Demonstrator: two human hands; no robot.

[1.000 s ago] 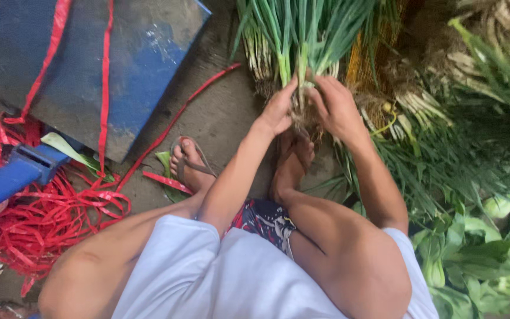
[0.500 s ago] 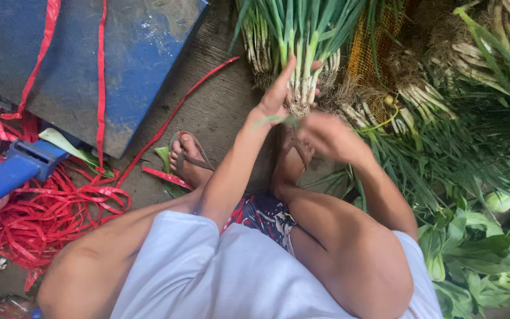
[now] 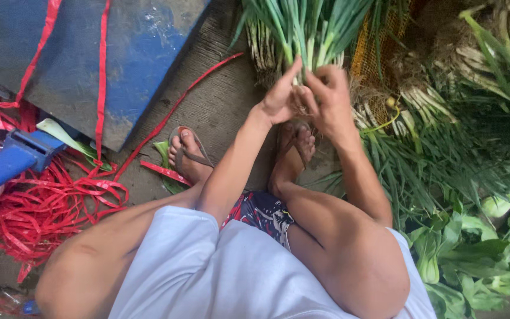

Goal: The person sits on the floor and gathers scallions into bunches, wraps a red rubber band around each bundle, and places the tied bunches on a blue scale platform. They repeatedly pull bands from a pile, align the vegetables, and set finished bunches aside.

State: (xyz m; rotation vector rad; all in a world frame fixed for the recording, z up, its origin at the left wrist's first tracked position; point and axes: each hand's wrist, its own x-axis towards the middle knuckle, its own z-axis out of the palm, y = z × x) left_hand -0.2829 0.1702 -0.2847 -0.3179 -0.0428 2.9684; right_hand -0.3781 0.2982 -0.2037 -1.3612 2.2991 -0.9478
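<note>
— Onions [image 3: 302, 35] — far side, just past the feet; both hands meet at the white stems.
— Grip?
— Left hand [image 3: 280, 97] and right hand [image 3: 326, 97] touch, fingers curled round the bunch. I'd pinch low, near the roots, keeping stems level.
— Nearby?
— Red straps [image 3: 36, 195] left, leafy greens [image 3: 473, 260] near right.

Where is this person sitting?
Probably a market stall or produce-sorting spot on the ground: bundles of green onions, leafy greens, and a heap of red tying strips on bare concrete floor.
</note>
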